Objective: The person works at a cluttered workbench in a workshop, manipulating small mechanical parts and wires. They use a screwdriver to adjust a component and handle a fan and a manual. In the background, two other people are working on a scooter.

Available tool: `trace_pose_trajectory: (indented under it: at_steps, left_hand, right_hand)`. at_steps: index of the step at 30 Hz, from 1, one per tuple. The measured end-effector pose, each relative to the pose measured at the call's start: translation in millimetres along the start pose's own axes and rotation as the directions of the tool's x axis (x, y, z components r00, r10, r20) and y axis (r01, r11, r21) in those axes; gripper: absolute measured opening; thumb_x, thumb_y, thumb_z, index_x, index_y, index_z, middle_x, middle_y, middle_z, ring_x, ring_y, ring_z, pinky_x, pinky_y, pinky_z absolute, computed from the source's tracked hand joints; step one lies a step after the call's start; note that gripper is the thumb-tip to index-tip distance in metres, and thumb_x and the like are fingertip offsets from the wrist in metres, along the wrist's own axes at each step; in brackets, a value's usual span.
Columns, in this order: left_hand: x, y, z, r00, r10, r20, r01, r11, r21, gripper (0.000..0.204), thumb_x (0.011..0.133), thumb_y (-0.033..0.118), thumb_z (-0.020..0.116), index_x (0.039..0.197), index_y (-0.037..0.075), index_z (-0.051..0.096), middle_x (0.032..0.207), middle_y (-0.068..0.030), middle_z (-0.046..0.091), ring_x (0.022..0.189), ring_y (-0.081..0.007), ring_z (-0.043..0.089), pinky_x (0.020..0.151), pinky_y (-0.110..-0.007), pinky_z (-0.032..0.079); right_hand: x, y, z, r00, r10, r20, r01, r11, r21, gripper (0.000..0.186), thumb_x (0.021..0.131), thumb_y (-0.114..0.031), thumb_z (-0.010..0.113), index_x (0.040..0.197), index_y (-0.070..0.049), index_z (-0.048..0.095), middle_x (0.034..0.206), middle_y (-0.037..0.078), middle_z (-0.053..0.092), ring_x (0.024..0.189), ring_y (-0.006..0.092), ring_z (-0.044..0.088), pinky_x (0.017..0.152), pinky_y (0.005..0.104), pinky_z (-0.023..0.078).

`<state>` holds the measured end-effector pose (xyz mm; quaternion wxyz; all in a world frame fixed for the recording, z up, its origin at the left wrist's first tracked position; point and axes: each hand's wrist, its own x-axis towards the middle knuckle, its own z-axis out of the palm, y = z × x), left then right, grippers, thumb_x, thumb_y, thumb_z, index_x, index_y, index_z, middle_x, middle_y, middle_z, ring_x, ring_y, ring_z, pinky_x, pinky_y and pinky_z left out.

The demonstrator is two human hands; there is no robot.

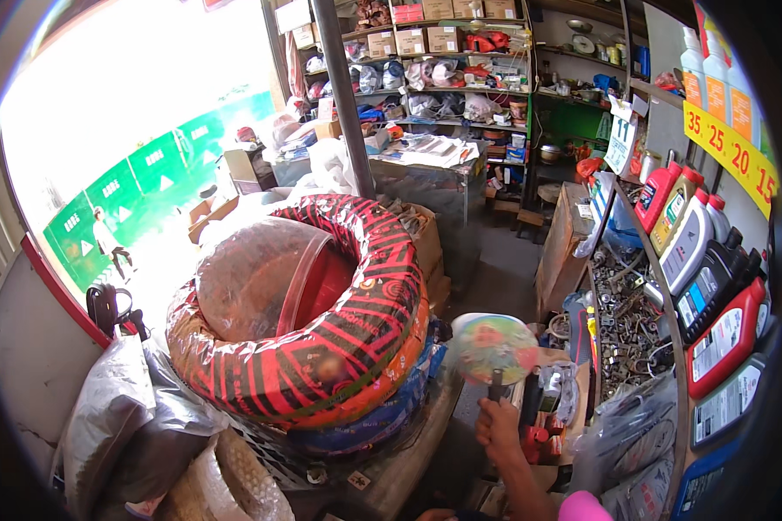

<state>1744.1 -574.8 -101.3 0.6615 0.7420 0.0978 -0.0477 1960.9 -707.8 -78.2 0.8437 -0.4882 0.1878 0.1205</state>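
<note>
My right hand (pixel 499 427) is closed around the dark handle of a hand fan (pixel 493 346). The fan's face is roundish and multicoloured, blurred by motion, and held upright in front of me. To its left stands a stack of tyres, the top tyre (pixel 321 369) wrapped in red and black striped film. A clear plastic tub with a red part (pixel 261 273) sits in the ring of that tyre. At the lower edge a sliver of skin (pixel 437 515) shows, seemingly my left hand; its fingers are hidden.
On the right, a tray of loose metal parts (pixel 630 304) lies beside a row of oil bottles (pixel 697 243). Shelves (pixel 460 87) with boxes and bagged goods line the back. Grey sacks (pixel 113 425) stand at left. A metal post (pixel 342 95) rises behind the tyres. Outside, a person (pixel 109 243) walks.
</note>
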Motion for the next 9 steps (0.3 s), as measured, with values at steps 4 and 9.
trace_pose_trajectory:
  at_steps: [4, 9]
  left_hand:
    - [44, 0, 1, 0.945, -0.266, 0.192, 0.308, 0.921, -0.238, 0.03, 0.098, 0.031, 0.063, 0.118, 0.008, 0.062, 0.08, -0.0021, 0.062, 0.072, -0.0098, 0.057, 0.064, -0.027, 0.048]
    - [108, -1, 20, 0.941, -0.254, 0.225, 0.302, 0.93, -0.21, 0.034, 0.098, 0.03, 0.065, 0.123, 0.008, 0.058, 0.085, -0.0048, 0.063, 0.074, -0.0113, 0.058, 0.067, -0.027, 0.05]
  right_hand:
    - [11, -28, 1, 0.989, 0.017, 0.147, -0.001, 0.994, -0.112, 0.015, 0.094, -0.018, 0.064, 0.086, -0.013, 0.052, 0.054, -0.008, 0.035, 0.038, 0.0052, 0.032, 0.034, 0.0234, 0.023]
    - [92, -51, -13, 0.99, -0.141, 0.006, 0.141, 0.99, -0.026, 0.016, 0.093, -0.016, 0.064, 0.085, -0.01, 0.051, 0.054, -0.006, 0.036, 0.036, 0.0053, 0.033, 0.031, 0.0241, 0.023]
